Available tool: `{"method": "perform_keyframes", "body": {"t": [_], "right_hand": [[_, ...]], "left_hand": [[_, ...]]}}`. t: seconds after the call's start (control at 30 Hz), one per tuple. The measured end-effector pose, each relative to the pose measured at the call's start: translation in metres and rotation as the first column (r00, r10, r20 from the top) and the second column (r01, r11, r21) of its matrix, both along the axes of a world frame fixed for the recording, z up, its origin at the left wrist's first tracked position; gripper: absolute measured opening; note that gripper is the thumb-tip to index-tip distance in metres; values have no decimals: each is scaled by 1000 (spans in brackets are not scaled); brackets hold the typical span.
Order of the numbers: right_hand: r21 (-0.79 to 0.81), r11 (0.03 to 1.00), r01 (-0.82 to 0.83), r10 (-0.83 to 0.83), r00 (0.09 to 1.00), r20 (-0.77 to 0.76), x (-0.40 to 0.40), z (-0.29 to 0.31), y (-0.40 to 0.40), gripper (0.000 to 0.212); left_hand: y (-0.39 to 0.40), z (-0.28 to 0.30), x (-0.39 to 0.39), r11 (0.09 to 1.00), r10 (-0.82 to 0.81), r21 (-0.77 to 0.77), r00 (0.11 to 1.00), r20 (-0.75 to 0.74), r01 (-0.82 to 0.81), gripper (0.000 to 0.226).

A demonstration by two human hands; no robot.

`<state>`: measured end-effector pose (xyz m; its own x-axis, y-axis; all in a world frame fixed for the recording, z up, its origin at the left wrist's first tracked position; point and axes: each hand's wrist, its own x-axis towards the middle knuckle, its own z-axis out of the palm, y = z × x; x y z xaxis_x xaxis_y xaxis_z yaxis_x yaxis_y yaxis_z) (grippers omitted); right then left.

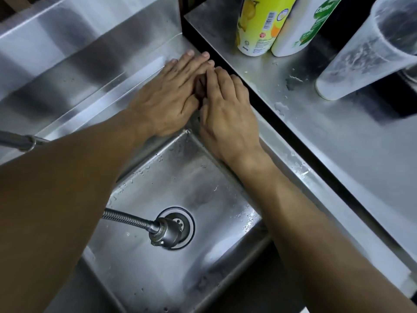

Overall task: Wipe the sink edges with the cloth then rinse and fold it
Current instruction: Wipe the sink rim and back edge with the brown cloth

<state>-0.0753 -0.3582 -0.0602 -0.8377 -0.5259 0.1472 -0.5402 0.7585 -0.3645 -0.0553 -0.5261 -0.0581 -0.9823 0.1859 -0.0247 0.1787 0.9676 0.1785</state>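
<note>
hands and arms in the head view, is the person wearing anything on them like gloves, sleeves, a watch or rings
Nothing worn shows. The left hand and right hand are bare, with no gloves and no rings visible. Both forearms are bare up to the frame edge, with no sleeves, watch or wristband in view. The fingernails are short and unpainted.

Both hands lie flat, fingers straight, side by side on the sink [144,222] rim's far corner. The left hand [167,96] touches the right hand [228,118]; something dark shows between them. Right of the hands stand two bottles [255,26] and a cup [365,53]. Below them, a hose [128,219] lies over the drain [180,222].
</note>
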Motion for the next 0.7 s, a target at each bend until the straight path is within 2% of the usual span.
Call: {"method": "perform_keyframes", "body": {"t": [0.1,0.17,0.23,0.37,0.5,0.7], "right_hand": [[94,995,-31,34,999,-31,25,0,40,57],[156,988,15,-9,999,-43,59,2,77,56],[140,988,60,-52,997,-60,77,2,94,56],[105,990,95,-90,994,-55,59,1,63,56],[63,995,77,-75,997,-35,45,-5,40,57],[136,966,222,-215,975,-62,96,0,110,54]], "left_hand": [[3,-1,2,1000,5,-20,1000,-16,-5,63],[3,-4,2,999,11,-35,1000,-21,-12,62],[3,-5,2,999,-14,-51,999,-43,12,62],[13,-8,3,978,-197,-91,976,-91,188,62],[20,-7,3,981,-190,-54,978,-87,186,61],[22,-7,7,986,-154,-75,986,-68,149,63]]}}
